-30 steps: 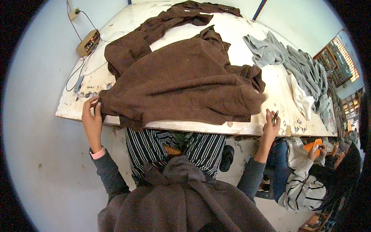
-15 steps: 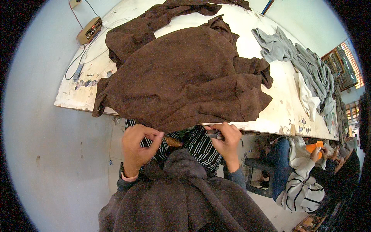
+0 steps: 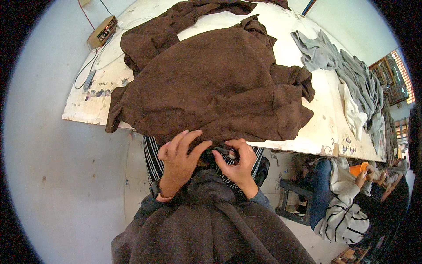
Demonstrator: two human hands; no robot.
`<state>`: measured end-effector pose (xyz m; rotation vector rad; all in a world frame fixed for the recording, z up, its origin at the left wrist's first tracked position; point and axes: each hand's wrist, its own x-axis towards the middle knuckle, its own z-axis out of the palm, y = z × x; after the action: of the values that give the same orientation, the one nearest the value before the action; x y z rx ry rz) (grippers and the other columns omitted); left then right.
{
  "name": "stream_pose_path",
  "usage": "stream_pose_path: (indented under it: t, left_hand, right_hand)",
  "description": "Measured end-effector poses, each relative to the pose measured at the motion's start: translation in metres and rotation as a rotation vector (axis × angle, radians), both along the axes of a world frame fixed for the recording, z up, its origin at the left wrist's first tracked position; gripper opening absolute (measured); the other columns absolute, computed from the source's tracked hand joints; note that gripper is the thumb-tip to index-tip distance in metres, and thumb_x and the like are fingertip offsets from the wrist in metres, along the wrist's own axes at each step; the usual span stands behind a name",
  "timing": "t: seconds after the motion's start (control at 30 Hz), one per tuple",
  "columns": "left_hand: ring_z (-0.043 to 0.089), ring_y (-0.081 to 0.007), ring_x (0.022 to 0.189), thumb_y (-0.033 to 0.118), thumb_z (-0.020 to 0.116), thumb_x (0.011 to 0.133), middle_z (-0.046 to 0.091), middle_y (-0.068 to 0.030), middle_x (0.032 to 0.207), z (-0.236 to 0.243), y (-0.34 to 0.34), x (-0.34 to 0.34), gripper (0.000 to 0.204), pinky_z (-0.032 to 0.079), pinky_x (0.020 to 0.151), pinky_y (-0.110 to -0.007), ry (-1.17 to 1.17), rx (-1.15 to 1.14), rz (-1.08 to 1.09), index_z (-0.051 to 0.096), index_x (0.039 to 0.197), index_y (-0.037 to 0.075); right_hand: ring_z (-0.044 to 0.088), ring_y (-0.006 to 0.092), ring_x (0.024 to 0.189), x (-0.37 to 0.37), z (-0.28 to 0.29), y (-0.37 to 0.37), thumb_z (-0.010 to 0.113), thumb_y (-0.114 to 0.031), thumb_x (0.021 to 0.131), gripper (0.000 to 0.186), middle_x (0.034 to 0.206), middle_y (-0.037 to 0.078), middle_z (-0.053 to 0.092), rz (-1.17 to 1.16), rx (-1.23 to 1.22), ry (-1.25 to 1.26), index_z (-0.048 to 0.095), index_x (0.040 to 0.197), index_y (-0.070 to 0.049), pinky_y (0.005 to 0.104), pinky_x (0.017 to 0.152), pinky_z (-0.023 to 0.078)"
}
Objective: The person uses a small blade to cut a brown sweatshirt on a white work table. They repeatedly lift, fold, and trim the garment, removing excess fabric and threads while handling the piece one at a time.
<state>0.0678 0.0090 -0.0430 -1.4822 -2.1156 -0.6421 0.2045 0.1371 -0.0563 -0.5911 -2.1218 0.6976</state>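
A large piece of brown fabric (image 3: pixel 206 79), apparently a garment, lies spread over the near side of the table, with its lower edge hanging at the table's front. My left hand (image 3: pixel 178 160) is at this lower edge, fingers apart and curved, the fingertips against the cloth. Close to its right, my right hand (image 3: pixel 241 167) is curled around a small dark object with a pale glint, too small and hidden to name. The right thumb points towards the left hand. Under both hands shows striped black-and-white clothing (image 3: pixel 154 160) over my lap.
The pale table (image 3: pixel 83 110) has a worn, stained edge. At its far left stand a brown box with wires (image 3: pixel 103 33) and a power strip (image 3: pixel 89 80). Grey cloth (image 3: pixel 351 70) lies to the right. A person (image 3: pixel 345 220) sits there holding something orange, beside a dark stool (image 3: pixel 292 200).
Both hands have come closer together at the cloth's lower edge. My left hand has gone from a pinch to spread fingers. The right hand has moved left with its small object.
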Motion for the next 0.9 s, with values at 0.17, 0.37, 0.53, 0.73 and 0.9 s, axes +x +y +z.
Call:
stream_pose_path:
  t: [0.17, 0.37, 0.53, 0.73, 0.9]
  left_hand:
    - [0.053, -0.0154, 0.126, 0.024, 0.072, 0.080, 0.065, 0.0127, 0.118, -0.008, 0.017, 0.002, 0.028, 0.026, 0.103, -0.045, -0.007, -0.075, -0.031, 0.073, 0.106, 0.034]
    - [0.061, -0.0161, 0.104, 0.023, 0.081, 0.075, 0.064, 0.0093, 0.097, -0.011, 0.013, -0.005, 0.023, 0.032, 0.095, -0.041, -0.060, 0.051, -0.141, 0.075, 0.095, 0.034]
    - [0.063, -0.0137, 0.095, 0.020, 0.086, 0.075, 0.064, 0.0051, 0.093, 0.009, 0.003, 0.011, 0.020, 0.040, 0.079, -0.032, -0.107, 0.279, -0.128, 0.073, 0.091, 0.022]
    - [0.065, -0.0159, 0.091, 0.020, 0.073, 0.093, 0.072, -0.0021, 0.103, 0.015, -0.001, 0.037, 0.015, 0.046, 0.085, -0.030, -1.847, 0.048, -0.359, 0.074, 0.101, 0.007]
    - [0.067, -0.0139, 0.093, 0.020, 0.065, 0.101, 0.075, -0.0045, 0.097, -0.005, 0.006, 0.043, 0.023, 0.050, 0.092, -0.031, -2.202, 0.269, -0.283, 0.074, 0.101, -0.001]
  right_hand:
    - [0.069, 0.0175, 0.085, 0.002, 0.006, -0.004, 0.084, -0.014, 0.081, 0.043, 0.097, 0.011, 0.070, -0.031, -0.352, 0.110, 0.060, 0.114, 0.000, 0.0297, 0.077, 0.055]
    - [0.067, 0.0134, 0.090, 0.019, 0.011, 0.005, 0.078, -0.009, 0.087, 0.032, 0.099, 0.010, 0.070, -0.013, -0.524, 0.063, 0.061, 0.113, 0.001, 0.0285, 0.081, 0.054]
    - [0.062, 0.0220, 0.075, 0.015, 0.036, 0.017, 0.085, -0.011, 0.070, 0.050, 0.091, 0.007, 0.064, -0.103, -0.056, -0.245, 0.067, 0.117, -0.007, 0.0316, 0.070, 0.047]
    - [0.055, 0.0194, 0.062, 0.029, 0.005, 0.028, 0.082, -0.024, 0.060, 0.050, 0.075, -0.001, 0.061, 0.055, 0.221, -0.159, 0.073, 0.108, -0.012, 0.0347, 0.059, 0.035]
    - [0.055, 0.0175, 0.057, 0.038, 0.005, 0.027, 0.082, -0.031, 0.065, 0.047, 0.070, -0.003, 0.060, 0.118, 0.264, -0.040, 0.074, 0.107, -0.011, 0.0350, 0.056, 0.033]
